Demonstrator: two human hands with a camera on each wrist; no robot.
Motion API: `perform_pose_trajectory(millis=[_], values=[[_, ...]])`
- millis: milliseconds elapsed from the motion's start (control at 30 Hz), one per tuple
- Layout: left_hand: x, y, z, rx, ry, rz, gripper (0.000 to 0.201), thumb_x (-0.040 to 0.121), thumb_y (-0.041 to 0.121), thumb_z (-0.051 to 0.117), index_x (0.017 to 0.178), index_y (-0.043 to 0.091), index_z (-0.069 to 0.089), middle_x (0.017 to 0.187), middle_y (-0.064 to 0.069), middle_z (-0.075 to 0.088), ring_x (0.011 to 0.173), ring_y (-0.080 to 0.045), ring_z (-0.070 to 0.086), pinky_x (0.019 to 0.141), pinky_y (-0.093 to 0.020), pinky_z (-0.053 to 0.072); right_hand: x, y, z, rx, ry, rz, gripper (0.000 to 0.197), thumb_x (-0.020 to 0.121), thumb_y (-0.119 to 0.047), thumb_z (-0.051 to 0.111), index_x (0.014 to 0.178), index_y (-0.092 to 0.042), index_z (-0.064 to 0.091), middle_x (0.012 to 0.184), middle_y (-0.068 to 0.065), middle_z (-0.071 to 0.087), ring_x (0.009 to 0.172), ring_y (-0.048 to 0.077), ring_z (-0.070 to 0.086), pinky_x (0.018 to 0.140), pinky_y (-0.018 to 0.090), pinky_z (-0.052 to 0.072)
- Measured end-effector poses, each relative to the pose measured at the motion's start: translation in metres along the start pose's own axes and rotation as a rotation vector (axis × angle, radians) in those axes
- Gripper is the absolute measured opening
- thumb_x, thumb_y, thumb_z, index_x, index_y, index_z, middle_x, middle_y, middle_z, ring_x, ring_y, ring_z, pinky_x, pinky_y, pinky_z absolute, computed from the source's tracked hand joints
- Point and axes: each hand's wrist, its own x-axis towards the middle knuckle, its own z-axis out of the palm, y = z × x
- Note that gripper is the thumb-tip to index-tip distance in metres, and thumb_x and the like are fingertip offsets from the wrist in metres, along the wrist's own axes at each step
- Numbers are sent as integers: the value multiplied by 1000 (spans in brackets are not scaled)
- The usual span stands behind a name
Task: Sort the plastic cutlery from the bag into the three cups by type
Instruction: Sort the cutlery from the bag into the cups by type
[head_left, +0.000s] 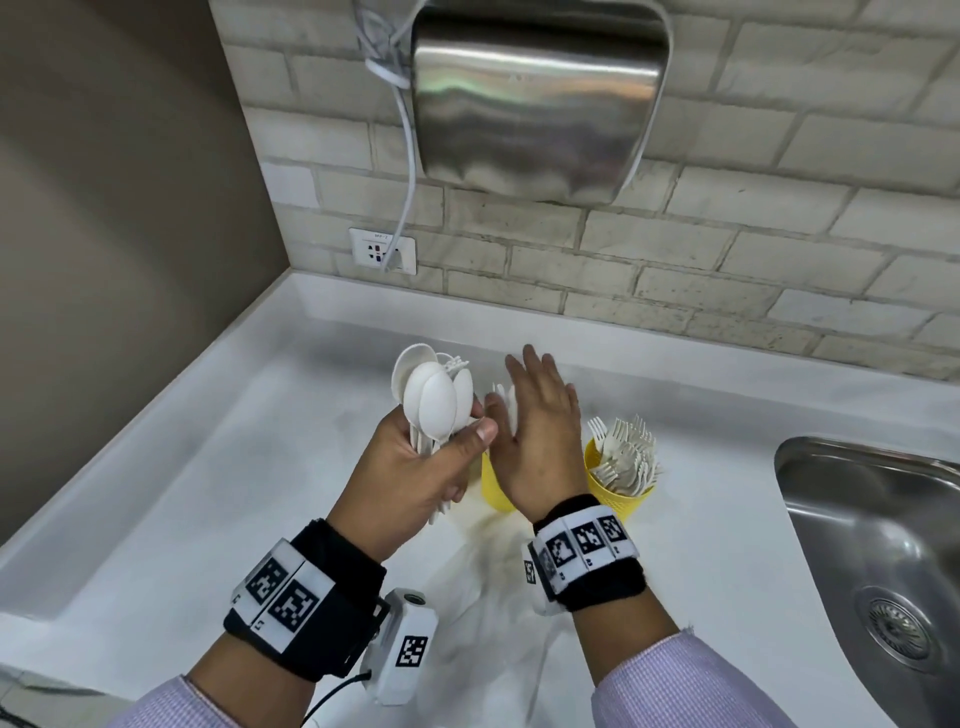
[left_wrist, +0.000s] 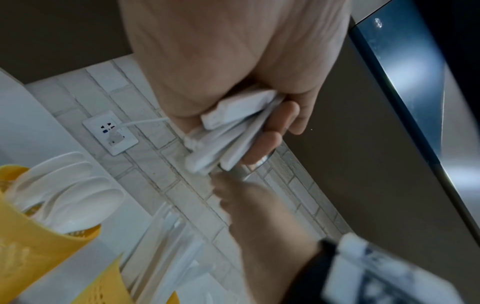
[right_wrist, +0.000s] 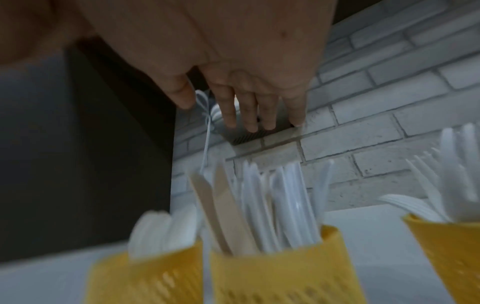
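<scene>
White spoons (head_left: 434, 400) gripped by left hand (head_left: 415, 478).

You see 3 yellow cups (right_wrist: 280, 265): one w/ spoons (right_wrist: 158, 230), one w/ knives (right_wrist: 272, 201), one w/ forks (head_left: 626, 457); pieces per cup too many, too blurred to count. 2 hands: left hand (head_left: 415, 467) grips spoon bunch (head_left: 434, 395), approx 5 bowls showing; right hand (head_left: 540, 431) empty. 1 sink (head_left: 878, 545), 1 wall socket (head_left: 383, 251), 1 steel dryer (head_left: 535, 98)

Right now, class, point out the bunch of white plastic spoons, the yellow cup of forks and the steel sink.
bunch of white plastic spoons (head_left: 436, 400), head view, front spoon's bowl.
yellow cup of forks (head_left: 621, 501), head view, cup's side wall.
steel sink (head_left: 862, 525), head view, basin's inner wall.
</scene>
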Motion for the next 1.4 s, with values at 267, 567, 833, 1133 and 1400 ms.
perform_pose_trajectory(millis=[267, 567, 833, 1133, 1400], values=[[-4, 10, -1, 13, 3, 43, 5, 90, 20, 71, 90, 21, 66, 61, -16, 47, 52, -27, 44, 54, -39, 39, -20, -40, -63, 764, 108, -128, 25, 91, -6, 57, 107, -18, 72, 116, 0, 68, 115, 20, 64, 93, 32, 52], [-8, 13, 15, 110, 5, 103, 19, 89, 11, 78, 79, 20, 65, 57, 6, 59, 52, -13, 52, 52, -22, 43, -36, -42, -84, 844, 1, -172, 17, 89, -12, 70, 105, -10, 69, 108, 10, 65, 103, 28, 66, 84, 43, 57], [-13, 14, 36, 161, -34, 176, 32, 90, -2, 72, 97, 29, 71, 77, 21, 69, 68, 3, 60, 64, -12, 46, -44, -29, -112, 732, 59, -337, 20, 85, 5, 70, 98, -9, 72, 101, 10, 64, 96, 31, 64, 79, 41, 52], [-13, 12, 58, 108, 5, 144, 31, 88, -2, 74, 95, 28, 67, 65, 16, 65, 55, -5, 56, 52, -20, 47, -49, -13, -122, 725, -94, -147, 19, 88, -13, 71, 107, -13, 69, 107, 5, 67, 93, 23, 68, 81, 45, 58], [-17, 9, 70, 116, 9, 89, 36, 89, 6, 77, 67, 34, 72, 51, -9, 55, 45, -19, 52, 46, -24, 43, -54, -1, -125, 876, -178, -66, 20, 87, -16, 74, 104, -9, 64, 105, 14, 67, 90, 28, 64, 76, 43, 58]])
